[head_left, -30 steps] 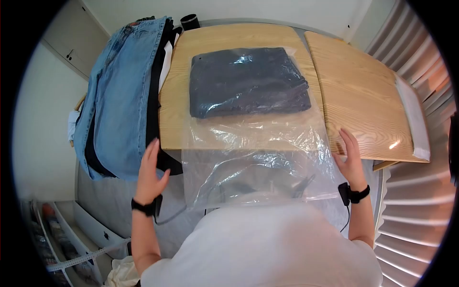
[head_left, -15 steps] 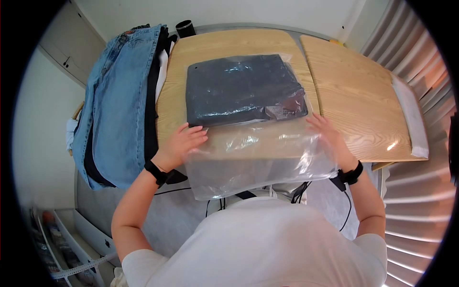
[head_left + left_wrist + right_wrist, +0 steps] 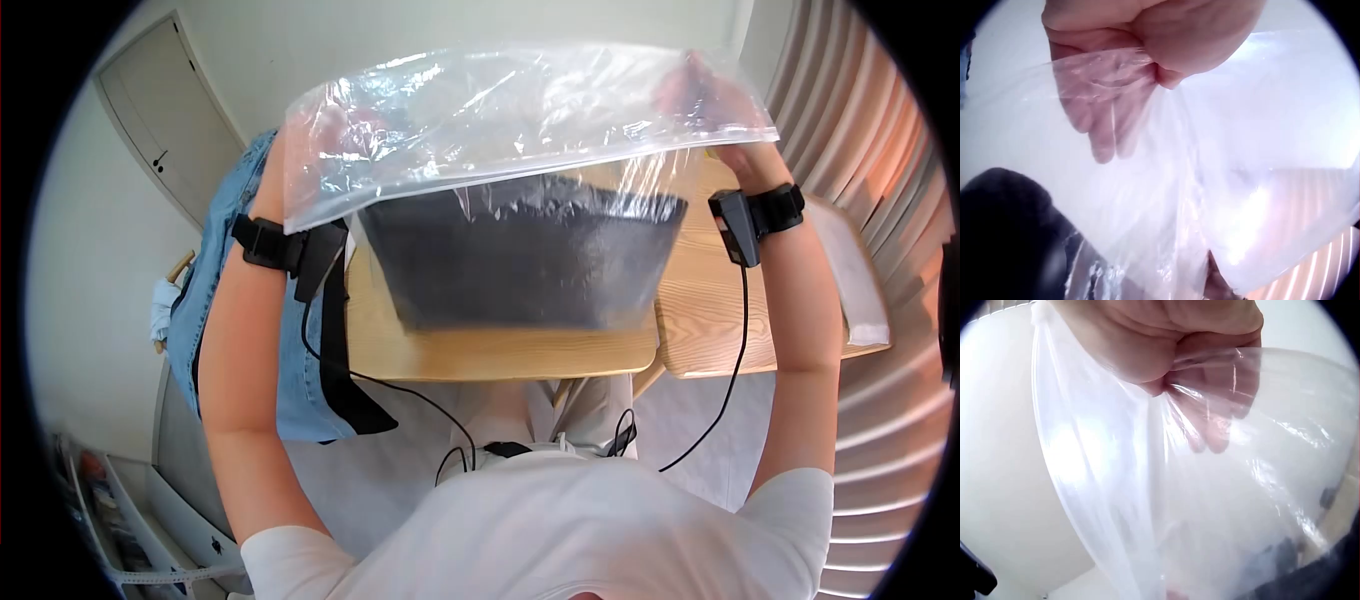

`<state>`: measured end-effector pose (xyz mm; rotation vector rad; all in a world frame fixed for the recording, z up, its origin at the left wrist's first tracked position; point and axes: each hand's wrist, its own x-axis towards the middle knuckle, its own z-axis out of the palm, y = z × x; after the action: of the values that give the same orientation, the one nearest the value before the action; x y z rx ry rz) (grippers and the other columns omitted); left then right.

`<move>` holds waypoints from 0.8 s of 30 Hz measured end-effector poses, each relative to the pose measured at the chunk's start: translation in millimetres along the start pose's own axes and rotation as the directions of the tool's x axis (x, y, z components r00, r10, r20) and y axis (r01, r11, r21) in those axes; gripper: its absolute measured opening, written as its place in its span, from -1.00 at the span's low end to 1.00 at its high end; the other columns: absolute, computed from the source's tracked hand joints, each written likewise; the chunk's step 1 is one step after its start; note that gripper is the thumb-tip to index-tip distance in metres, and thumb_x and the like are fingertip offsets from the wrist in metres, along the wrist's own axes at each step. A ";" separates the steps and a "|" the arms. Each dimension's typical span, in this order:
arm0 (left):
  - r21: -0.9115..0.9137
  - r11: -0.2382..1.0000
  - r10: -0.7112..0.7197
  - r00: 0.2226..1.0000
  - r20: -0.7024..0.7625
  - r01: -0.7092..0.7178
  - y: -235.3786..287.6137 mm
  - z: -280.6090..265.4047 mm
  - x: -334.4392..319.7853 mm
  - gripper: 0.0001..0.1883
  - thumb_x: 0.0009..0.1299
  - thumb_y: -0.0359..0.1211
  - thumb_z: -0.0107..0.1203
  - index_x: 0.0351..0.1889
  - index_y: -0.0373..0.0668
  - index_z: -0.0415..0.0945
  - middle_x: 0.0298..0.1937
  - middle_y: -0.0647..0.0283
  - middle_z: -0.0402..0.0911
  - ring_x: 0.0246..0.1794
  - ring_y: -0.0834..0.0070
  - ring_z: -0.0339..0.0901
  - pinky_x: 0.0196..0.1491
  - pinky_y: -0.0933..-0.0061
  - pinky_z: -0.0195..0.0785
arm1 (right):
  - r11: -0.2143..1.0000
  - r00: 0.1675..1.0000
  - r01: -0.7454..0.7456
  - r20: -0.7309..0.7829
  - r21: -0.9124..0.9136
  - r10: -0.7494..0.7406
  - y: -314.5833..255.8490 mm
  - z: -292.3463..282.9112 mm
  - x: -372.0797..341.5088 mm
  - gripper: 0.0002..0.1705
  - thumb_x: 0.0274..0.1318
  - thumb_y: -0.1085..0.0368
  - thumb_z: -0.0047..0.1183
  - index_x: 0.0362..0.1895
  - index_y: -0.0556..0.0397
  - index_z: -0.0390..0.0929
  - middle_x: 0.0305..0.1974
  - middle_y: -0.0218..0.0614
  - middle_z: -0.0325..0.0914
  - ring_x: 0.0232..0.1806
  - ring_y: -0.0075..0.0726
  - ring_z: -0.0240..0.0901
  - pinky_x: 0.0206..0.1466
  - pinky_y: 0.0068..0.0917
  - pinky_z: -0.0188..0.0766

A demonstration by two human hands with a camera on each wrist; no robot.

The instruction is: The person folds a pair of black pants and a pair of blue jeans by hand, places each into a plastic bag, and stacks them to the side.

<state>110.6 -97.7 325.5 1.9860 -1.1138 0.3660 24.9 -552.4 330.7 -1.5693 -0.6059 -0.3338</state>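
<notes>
A clear plastic bag is held up above the table, its open edge toward the body. Inside its lower part hangs a folded dark grey garment, over the table's near part. The left hand, seen through the film at the bag's left side, pinches the plastic between thumb and fingers; in the left wrist view this hand has its other fingers extended behind the film. At the right side the right hand pinches the bag likewise; the right wrist view shows its thumb pressing film against the fingers.
Blue jeans and black cloth lie at the left. The wooden table is below the bag, and a second wooden top adjoins it at right, bearing a whitish flat strip. Pleated curtains hang at the far right.
Both hands have moved up and forward from the bag's near part, now gripping the bag. The bag has risen off the table with the dark garment inside, its empty part lifted high.
</notes>
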 end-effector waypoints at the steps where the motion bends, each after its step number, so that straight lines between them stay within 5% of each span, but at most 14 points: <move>1: -0.427 0.886 -0.255 0.959 -0.125 0.180 1.1 11.1 -3.0 -0.63 0.46 -0.20 -0.06 0.03 -0.33 0.40 -0.10 0.17 0.56 -0.15 0.49 0.54 -0.16 0.52 0.46 | 1.000 1.000 0.008 0.000 -0.006 -0.008 -1.2 1.1 0.8 -0.68 0.29 0.12 -0.06 -0.25 0.14 0.52 -0.33 -0.31 0.57 -0.30 -0.42 0.51 -0.19 -0.48 0.47; 3: -0.656 0.745 -0.238 0.967 -0.087 0.124 -24.6 12.8 -4.2 -0.60 0.45 -0.16 -0.02 0.02 -0.33 0.42 -0.11 0.16 0.56 -0.17 0.48 0.54 -0.14 0.51 0.48 | 0.974 0.967 -0.179 -0.155 0.141 0.200 -1.7 6.8 -5.4 -0.63 0.27 0.10 -0.04 -0.27 0.20 0.56 -0.35 -0.23 0.60 -0.33 -0.40 0.52 -0.22 -0.48 0.47; 7: -0.604 0.759 -0.332 0.942 -0.041 0.241 1.5 14.3 -10.4 -0.59 0.44 -0.15 -0.02 -0.01 -0.34 0.45 -0.14 0.16 0.58 -0.19 0.48 0.54 -0.13 0.48 0.50 | 0.946 0.969 -0.168 -0.129 0.276 0.210 -15.4 15.1 -23.3 -0.66 0.27 0.11 -0.03 -0.26 0.18 0.55 -0.38 -0.19 0.59 -0.35 -0.34 0.55 -0.29 -0.48 0.52; 9: -0.795 0.563 -0.387 0.922 -0.010 0.227 -3.1 20.8 -16.3 -0.59 0.45 -0.12 -0.03 -0.07 -0.35 0.49 -0.18 0.16 0.60 -0.23 0.49 0.54 -0.14 0.46 0.49 | 0.938 0.961 -0.172 -0.158 0.299 0.227 -12.3 15.8 -35.2 -0.67 0.26 0.13 -0.03 -0.21 0.17 0.53 -0.36 -0.17 0.59 -0.35 -0.32 0.56 -0.30 -0.46 0.53; 13: -0.574 0.770 -0.370 0.928 -0.044 0.280 -0.2 26.2 -13.9 -0.57 0.42 -0.12 -0.01 -0.07 -0.37 0.46 -0.15 0.08 0.58 -0.14 0.31 0.56 -0.03 0.34 0.47 | 0.929 0.979 -0.089 -0.139 0.359 0.148 3.4 16.0 -44.9 -0.68 0.26 0.17 -0.04 -0.05 0.15 0.45 -0.31 -0.13 0.58 -0.34 -0.26 0.56 -0.28 -0.45 0.55; 15: -0.684 0.654 -0.426 0.905 0.019 0.322 5.4 28.3 -11.4 -0.52 0.47 -0.06 -0.13 -0.14 -0.37 0.49 -0.21 0.07 0.60 -0.19 0.33 0.57 -0.03 0.35 0.46 | 0.938 0.977 -0.114 -0.132 0.326 0.165 4.4 13.6 -53.9 -0.55 0.24 0.12 0.00 0.09 0.13 0.38 -0.22 -0.17 0.56 -0.22 -0.30 0.53 -0.16 -0.46 0.52; 17: -0.711 0.618 -0.418 0.906 0.063 0.335 5.8 28.1 -8.0 -0.51 0.49 -0.05 -0.18 -0.16 -0.37 0.50 -0.23 0.07 0.60 -0.21 0.33 0.58 -0.03 0.35 0.46 | 0.998 0.968 -0.046 -0.244 0.050 0.057 -9.2 39.0 -71.6 -0.38 0.17 0.04 0.07 0.21 0.13 0.30 -0.10 -0.24 0.51 -0.07 -0.38 0.46 0.01 -0.47 0.44; 19: -0.735 0.587 -0.402 0.910 0.099 0.339 7.2 28.4 -5.8 -0.48 0.51 -0.03 -0.23 -0.19 -0.36 0.50 -0.24 0.06 0.61 -0.22 0.33 0.58 -0.03 0.35 0.45 | 1.000 0.991 -0.010 -0.137 0.008 0.011 23.7 23.6 -87.5 -0.13 -0.02 0.00 0.25 0.30 0.10 0.17 0.07 -0.28 0.40 0.11 -0.37 0.32 0.19 -0.44 0.30; 21: -0.810 0.491 -0.434 0.896 0.093 0.322 9.2 30.7 -7.4 -0.47 0.52 -0.04 -0.27 -0.21 -0.36 0.51 -0.25 0.06 0.61 -0.22 0.31 0.58 -0.03 0.32 0.45 | 0.970 0.959 -0.197 -0.233 -0.141 0.161 44.3 20.3 -110.8 -0.06 -0.09 0.15 0.31 0.33 0.15 0.10 0.18 -0.26 0.28 0.21 -0.34 0.20 0.23 -0.37 0.27; 24: -0.803 0.497 -0.406 0.906 0.119 0.328 -0.6 28.4 -6.1 -0.47 0.53 -0.04 -0.30 -0.17 -0.37 0.49 -0.19 0.03 0.59 -0.13 0.28 0.56 0.03 0.29 0.41 | 0.979 0.938 -0.195 -0.280 0.065 0.205 68.2 37.4 -111.8 -0.15 -0.07 0.24 0.28 0.30 0.15 0.15 0.13 -0.28 0.34 0.16 -0.34 0.26 0.20 -0.37 0.30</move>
<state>104.0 -115.8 303.8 1.2713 -0.5721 -0.2779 -33.2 -535.5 208.7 -1.4978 -0.2241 -0.3847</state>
